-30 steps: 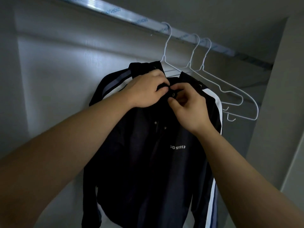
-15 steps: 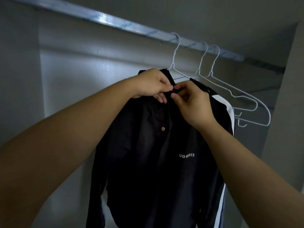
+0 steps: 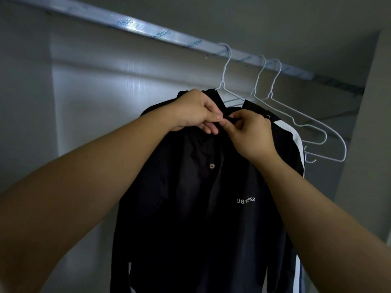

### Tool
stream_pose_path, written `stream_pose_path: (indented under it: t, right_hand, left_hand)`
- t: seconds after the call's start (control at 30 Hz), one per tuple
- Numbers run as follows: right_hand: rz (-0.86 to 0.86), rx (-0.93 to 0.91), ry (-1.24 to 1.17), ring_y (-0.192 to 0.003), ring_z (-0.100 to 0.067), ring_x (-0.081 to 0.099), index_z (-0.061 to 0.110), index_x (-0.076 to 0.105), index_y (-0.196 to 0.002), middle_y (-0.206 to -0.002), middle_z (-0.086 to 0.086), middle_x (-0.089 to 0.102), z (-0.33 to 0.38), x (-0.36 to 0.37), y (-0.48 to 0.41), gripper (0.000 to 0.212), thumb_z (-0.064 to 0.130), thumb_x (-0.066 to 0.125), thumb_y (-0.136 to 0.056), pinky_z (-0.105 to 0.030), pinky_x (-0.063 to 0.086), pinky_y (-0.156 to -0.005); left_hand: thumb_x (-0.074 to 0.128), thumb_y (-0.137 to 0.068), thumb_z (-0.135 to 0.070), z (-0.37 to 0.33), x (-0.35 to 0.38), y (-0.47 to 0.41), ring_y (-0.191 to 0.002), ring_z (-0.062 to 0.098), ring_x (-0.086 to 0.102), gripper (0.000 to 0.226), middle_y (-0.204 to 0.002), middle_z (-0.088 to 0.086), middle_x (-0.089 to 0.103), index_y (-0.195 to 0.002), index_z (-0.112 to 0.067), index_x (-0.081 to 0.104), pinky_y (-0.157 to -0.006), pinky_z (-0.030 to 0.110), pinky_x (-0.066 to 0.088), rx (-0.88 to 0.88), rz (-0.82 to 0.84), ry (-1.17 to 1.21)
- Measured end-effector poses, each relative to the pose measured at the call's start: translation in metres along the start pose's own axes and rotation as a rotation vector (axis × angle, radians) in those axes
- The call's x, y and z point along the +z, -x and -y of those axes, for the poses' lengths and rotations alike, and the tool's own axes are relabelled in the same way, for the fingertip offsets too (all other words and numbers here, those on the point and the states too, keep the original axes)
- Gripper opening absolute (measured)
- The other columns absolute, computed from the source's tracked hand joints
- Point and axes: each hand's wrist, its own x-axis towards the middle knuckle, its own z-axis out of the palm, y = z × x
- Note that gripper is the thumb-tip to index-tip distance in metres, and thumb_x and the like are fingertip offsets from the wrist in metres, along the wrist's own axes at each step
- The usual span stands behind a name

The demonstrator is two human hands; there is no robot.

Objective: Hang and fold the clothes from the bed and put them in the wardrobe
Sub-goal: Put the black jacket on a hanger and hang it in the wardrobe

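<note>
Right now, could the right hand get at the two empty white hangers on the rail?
Probably yes. The empty hangers hang just right of the jacket, nothing in front of them, close to the right hand. It pinches the jacket's collar, though, so it would have to let go first.

Views: 1, worn on the head, wide-angle.
Position: in front of the wardrobe interior, near the dark jacket.
Facing: forward and tilted up, the rail seen from below, slanting across the top.
Framing: both forearms enter from the lower corners; left hand and right hand meet near centre.
</note>
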Motion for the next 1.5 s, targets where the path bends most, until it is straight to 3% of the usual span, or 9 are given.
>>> stream_pose_path:
  t: [0.17,0.33,0.57,0.73,0.83,0.93,1.17,1.3,1.5]
  right_hand:
    - [-0.030,-0.015,0.031,-0.062,-0.003,0.058,0.015,0.071,-0.103,-0.063,0.011,0.060,0.004,0.006,0.004,0.032,0.044,0.073,-0.089,-0.004,0.039,-0.062]
    - [-0.063,-0.063,0.121,-0.081,-0.024,0.067,0.014,0.066,-0.113,-0.086,-0.003,0.071,0.009,0.014,0.007,0.038,0.046,0.064,-0.093,-0.037,0.055,-0.071]
    - [-0.065,-0.001,-0.127,-0.071,-0.006,0.060,0.016,0.049,-0.126,-0.073,0.008,0.060,0.014,0.019,0.027,0.040,0.029,0.069,-0.094,-0.011,0.043,-0.062]
    - [-0.075,0.142,0.003,-0.086,-0.021,0.059,0.019,0.037,-0.113,-0.100,0.000,0.055,-0.002,0.047,0.089,0.054,0.049,0.072,-0.085,-0.037,0.051,-0.071]
    - [0.020,0.291,0.136,-0.101,-0.029,0.057,0.019,0.034,-0.113,-0.113,-0.005,0.051,-0.009,0.071,0.115,0.067,0.062,0.072,-0.079,-0.043,0.053,-0.080]
    - [0.059,0.370,0.111,-0.105,-0.033,0.058,0.020,0.032,-0.118,-0.120,-0.008,0.053,-0.012,0.081,0.113,0.059,0.047,0.072,-0.084,-0.045,0.052,-0.082]
    - [0.025,0.286,-0.098,-0.091,-0.024,0.063,0.020,0.054,-0.127,-0.099,-0.004,0.067,-0.021,0.085,0.111,0.039,0.009,0.061,-0.090,-0.040,0.052,-0.083]
    - [0.032,0.276,-0.218,-0.081,-0.018,0.062,0.022,0.062,-0.124,-0.088,0.002,0.065,-0.030,0.082,0.114,0.038,0.005,0.062,-0.090,-0.040,0.054,-0.083]
    - [0.014,0.392,-0.351,-0.085,0.002,0.065,0.023,0.066,-0.113,-0.092,0.010,0.070,-0.026,0.071,0.110,0.019,0.017,0.066,-0.094,-0.019,0.053,-0.082]
  left_hand:
    - [0.067,-0.093,-0.001,0.006,-0.001,0.003,-0.066,0.018,0.073,0.013,-0.086,0.014,0.074,-0.104,0.005,0.067,-0.061,0.025,0.060,-0.039,-0.042,0.073]
    - [0.065,-0.095,-0.004,0.004,-0.002,0.005,-0.067,0.019,0.071,0.006,-0.084,0.007,0.076,-0.098,0.001,0.068,-0.063,0.026,0.058,-0.086,-0.034,0.149]
    - [0.061,-0.098,-0.006,0.009,0.002,0.008,-0.071,0.017,0.071,0.014,-0.092,0.007,0.075,-0.110,-0.001,0.066,-0.072,0.031,0.059,-0.039,-0.014,-0.045]
    - [0.068,-0.086,0.001,0.048,0.027,0.017,-0.075,0.005,0.072,0.051,-0.135,-0.002,0.053,-0.130,-0.022,0.058,-0.081,0.024,0.058,0.234,-0.374,-0.241]
    - [0.063,-0.080,0.010,0.068,0.045,0.028,-0.074,0.003,0.070,0.047,-0.130,0.001,0.049,-0.116,-0.019,0.057,-0.074,0.012,0.052,0.305,-0.643,-0.166]
    - [0.068,-0.076,0.005,0.094,0.062,0.031,-0.072,0.006,0.066,0.038,-0.113,0.006,0.057,-0.097,-0.023,0.052,-0.069,0.012,0.050,0.099,-0.822,-0.097]
    - [0.080,-0.083,-0.024,0.139,0.081,0.026,-0.088,0.008,0.068,0.027,-0.088,-0.009,0.068,-0.106,-0.013,0.073,-0.085,0.019,0.052,-0.223,-0.571,0.033]
    - [0.074,-0.085,-0.027,0.141,0.085,0.030,-0.094,0.010,0.071,0.033,-0.098,-0.002,0.076,-0.114,-0.011,0.075,-0.095,0.035,0.056,-0.233,-0.438,0.252]
    - [0.078,-0.087,-0.014,0.139,0.090,0.038,-0.082,0.010,0.069,0.027,-0.092,0.003,0.073,-0.111,-0.005,0.070,-0.082,0.027,0.057,-0.210,-0.475,0.303]
